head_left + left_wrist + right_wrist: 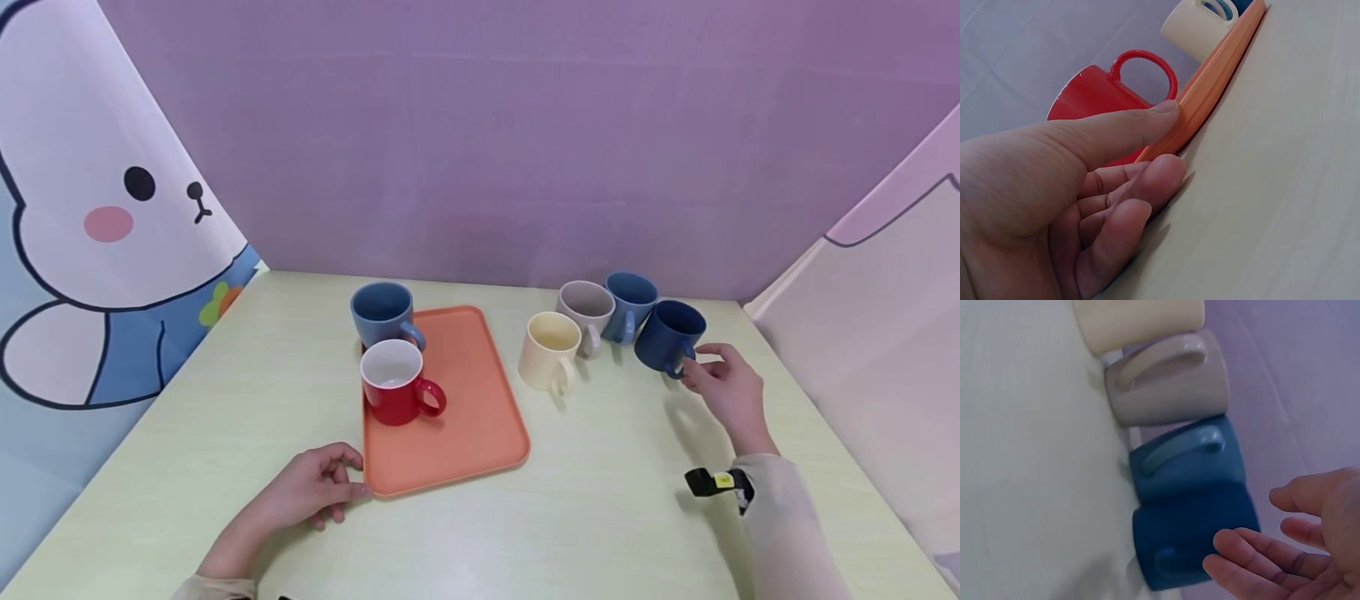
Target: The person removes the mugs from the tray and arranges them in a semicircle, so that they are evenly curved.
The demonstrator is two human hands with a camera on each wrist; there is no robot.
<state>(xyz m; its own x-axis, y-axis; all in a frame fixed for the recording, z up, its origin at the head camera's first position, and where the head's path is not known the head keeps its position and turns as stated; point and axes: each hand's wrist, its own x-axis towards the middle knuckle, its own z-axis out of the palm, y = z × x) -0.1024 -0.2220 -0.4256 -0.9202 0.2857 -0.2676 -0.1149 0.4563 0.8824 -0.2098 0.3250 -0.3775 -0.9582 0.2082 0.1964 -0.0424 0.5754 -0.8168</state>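
Note:
My left hand (307, 487) holds the near left corner of an orange tray (472, 417) between thumb and fingers. In the left wrist view the thumb (1141, 122) lies against the tray's rim (1210, 84). A red mug (393, 400) with a white inside stands on the tray, its handle to the right. Behind it, at the tray's far left corner, is a blue mug (378, 321). My right hand (731, 392) is beside the handle of a dark blue mug (660, 342). Its fingers (1260, 562) are loosely bent, the thumb apart; whether they touch the handle is unclear.
Left of the dark blue mug stand another blue mug (630, 300), a grey-mauve mug (585, 312) and a cream mug (543, 358), close together. A purple backdrop (480, 167) rises behind the pale table (585, 508). Printed cloth (97, 108) hangs at the left.

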